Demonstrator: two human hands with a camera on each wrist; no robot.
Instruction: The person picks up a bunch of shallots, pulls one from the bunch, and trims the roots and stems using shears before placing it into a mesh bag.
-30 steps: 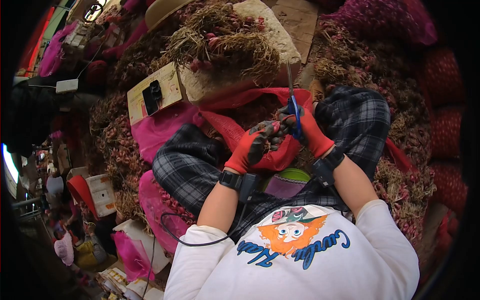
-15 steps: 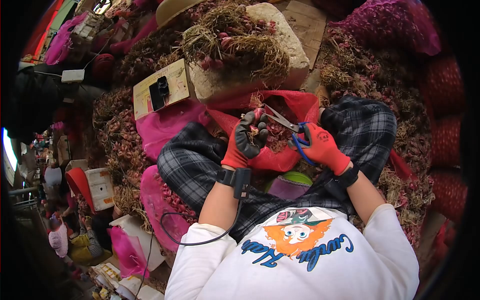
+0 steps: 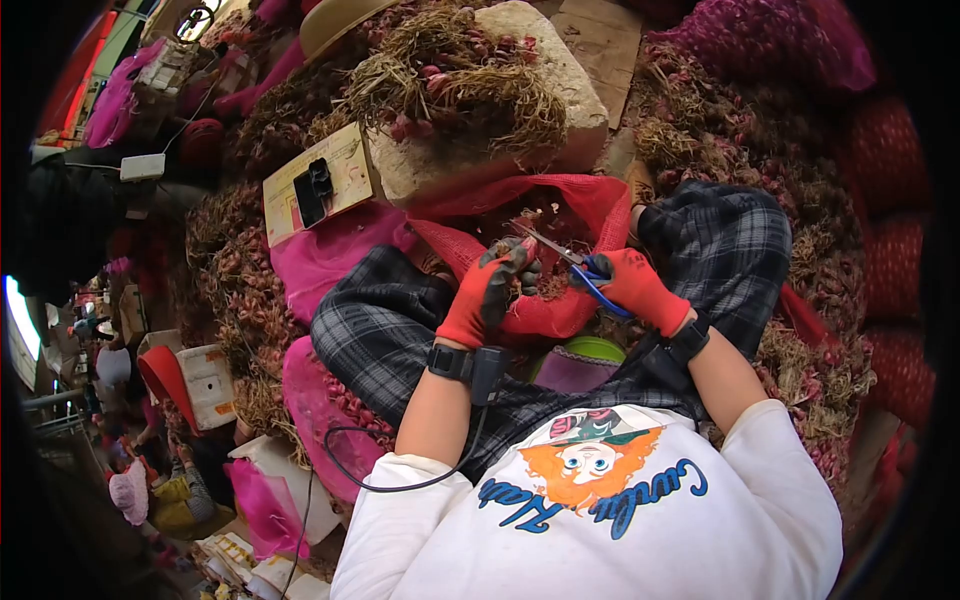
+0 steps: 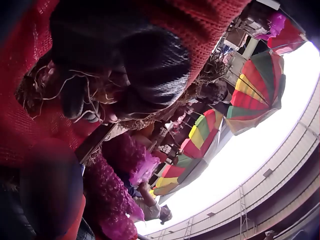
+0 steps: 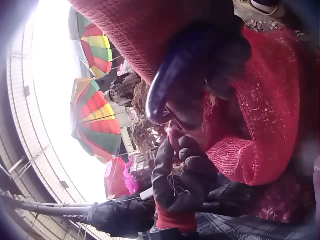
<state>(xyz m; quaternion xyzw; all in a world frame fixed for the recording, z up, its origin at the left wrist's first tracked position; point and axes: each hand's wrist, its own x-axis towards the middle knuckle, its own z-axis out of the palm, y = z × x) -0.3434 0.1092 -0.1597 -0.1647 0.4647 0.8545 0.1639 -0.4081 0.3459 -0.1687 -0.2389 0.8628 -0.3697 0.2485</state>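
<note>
My left hand point(image 3: 490, 292), in a red glove with dark palm and fingers, holds shallots point(image 5: 174, 137) between curled fingers and thumb. Thin roots hang over the dark fingers in the right wrist view. My right hand point(image 3: 640, 284), gloved alike, grips scissors point(image 3: 597, 287) by their blue handles. Their blades point up and left, with the tips right at the shallots in the left hand. Both hands are over the mouth of a red mesh bag point(image 3: 575, 186), where dry scraps and shallots lie.
A pale block point(image 3: 585, 85) topped with dried shallot bunches point(image 3: 455, 80) stands ahead. Left of it, a dark phone-like device point(image 3: 313, 192) lies on a yellowish board point(image 3: 350, 165). A green-rimmed container point(image 3: 597, 348) sits between the knees; shallot heaps point(image 3: 245, 270) spread at both sides.
From beside the left hand, blades upward, the scissors swung to point up-left at the shallots. Their blades, spread half a second ago, are now closer together. The left hand shifted slightly.
</note>
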